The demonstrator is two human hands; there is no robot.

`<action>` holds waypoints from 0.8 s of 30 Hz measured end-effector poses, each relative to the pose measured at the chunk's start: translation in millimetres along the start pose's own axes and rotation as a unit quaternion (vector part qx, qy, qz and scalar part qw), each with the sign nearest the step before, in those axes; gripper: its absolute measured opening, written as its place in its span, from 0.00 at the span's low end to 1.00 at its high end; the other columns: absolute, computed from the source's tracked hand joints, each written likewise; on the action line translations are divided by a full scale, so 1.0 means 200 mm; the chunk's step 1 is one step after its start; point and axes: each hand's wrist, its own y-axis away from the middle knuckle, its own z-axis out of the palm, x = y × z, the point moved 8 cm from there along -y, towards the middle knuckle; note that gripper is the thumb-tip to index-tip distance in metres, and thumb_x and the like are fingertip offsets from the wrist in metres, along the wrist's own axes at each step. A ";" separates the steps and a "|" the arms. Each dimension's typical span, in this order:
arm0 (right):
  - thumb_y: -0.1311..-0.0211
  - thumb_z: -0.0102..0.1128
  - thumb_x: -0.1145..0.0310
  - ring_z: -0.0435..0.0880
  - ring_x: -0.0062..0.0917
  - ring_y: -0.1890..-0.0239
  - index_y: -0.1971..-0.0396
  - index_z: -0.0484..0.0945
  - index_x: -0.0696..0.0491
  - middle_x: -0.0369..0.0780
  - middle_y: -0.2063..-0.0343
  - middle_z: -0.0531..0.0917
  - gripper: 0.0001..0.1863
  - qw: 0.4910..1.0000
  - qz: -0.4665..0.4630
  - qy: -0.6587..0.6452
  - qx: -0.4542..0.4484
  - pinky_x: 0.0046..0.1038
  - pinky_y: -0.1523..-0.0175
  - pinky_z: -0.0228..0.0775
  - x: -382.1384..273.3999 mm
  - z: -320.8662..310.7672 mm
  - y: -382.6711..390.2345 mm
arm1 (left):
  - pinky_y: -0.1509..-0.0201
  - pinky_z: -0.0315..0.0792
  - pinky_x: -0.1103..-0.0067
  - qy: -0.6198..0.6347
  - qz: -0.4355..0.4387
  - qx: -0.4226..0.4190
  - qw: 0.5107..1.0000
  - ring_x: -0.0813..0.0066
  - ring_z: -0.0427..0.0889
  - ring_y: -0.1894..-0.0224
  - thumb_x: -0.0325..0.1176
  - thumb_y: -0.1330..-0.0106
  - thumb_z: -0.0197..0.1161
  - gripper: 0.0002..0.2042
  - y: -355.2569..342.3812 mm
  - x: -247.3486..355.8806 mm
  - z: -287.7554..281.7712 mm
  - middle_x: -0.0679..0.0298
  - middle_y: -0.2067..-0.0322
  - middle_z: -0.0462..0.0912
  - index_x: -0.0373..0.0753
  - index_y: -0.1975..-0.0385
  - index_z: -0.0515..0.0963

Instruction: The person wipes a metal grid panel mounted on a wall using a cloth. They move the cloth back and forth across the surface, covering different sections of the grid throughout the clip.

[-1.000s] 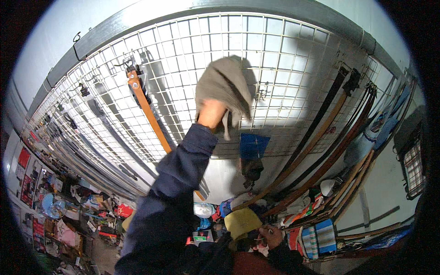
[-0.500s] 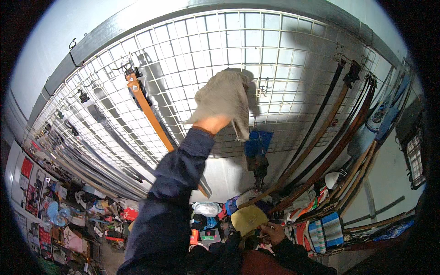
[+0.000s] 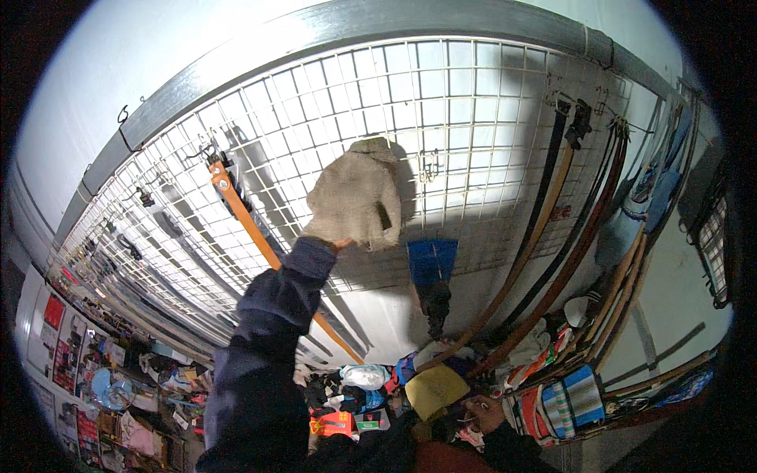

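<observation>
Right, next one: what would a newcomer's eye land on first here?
Probably the grey-brown cloth near the middle, covering most of the raised left hand in front of the white wire grid. Next, the orange-brown strap hanging to its left stands out. Lower down, right of centre, a yellow piece shows beside the right hand.

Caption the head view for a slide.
Left hand, mostly hidden by a grey-brown cloth, in front of a white metal wire grid hung with a long orange-brown strap.
</observation>
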 end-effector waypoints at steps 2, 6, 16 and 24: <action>0.29 0.59 0.67 0.81 0.27 0.75 0.52 0.80 0.57 0.44 0.72 0.83 0.12 0.890 -0.055 0.437 0.114 0.36 0.79 0.68 -0.08 -0.07 0.01 | 0.38 0.71 0.65 0.005 -0.012 0.016 1.000 0.57 0.73 0.40 0.31 0.29 0.55 0.17 0.05 0.07 0.03 0.55 0.43 0.75 0.35 0.42 0.71; 0.28 0.58 0.66 0.81 0.30 0.74 0.50 0.79 0.59 0.44 0.72 0.83 0.14 0.915 -0.020 0.376 0.142 0.37 0.77 0.70 -0.09 -0.09 0.03 | 0.37 0.70 0.65 0.012 -0.014 0.020 1.000 0.57 0.73 0.40 0.30 0.30 0.55 0.18 0.11 0.15 0.07 0.55 0.42 0.75 0.35 0.42 0.71; 0.25 0.50 0.63 0.80 0.41 0.58 0.43 0.72 0.58 0.45 0.53 0.77 0.19 0.906 0.030 0.331 0.261 0.43 0.58 0.74 -0.17 -0.20 0.14 | 0.36 0.68 0.65 -0.027 0.098 -0.088 0.991 0.56 0.72 0.39 0.30 0.31 0.56 0.19 -0.10 -0.05 0.02 0.55 0.42 0.75 0.35 0.41 0.71; 0.28 0.55 0.61 0.82 0.40 0.59 0.45 0.75 0.56 0.46 0.55 0.79 0.18 0.915 0.012 0.300 0.270 0.41 0.61 0.77 0.11 -0.84 0.17 | 0.34 0.67 0.66 0.016 0.050 -0.024 0.998 0.55 0.72 0.38 0.29 0.32 0.57 0.20 -0.02 -0.11 0.07 0.54 0.41 0.75 0.36 0.41 0.72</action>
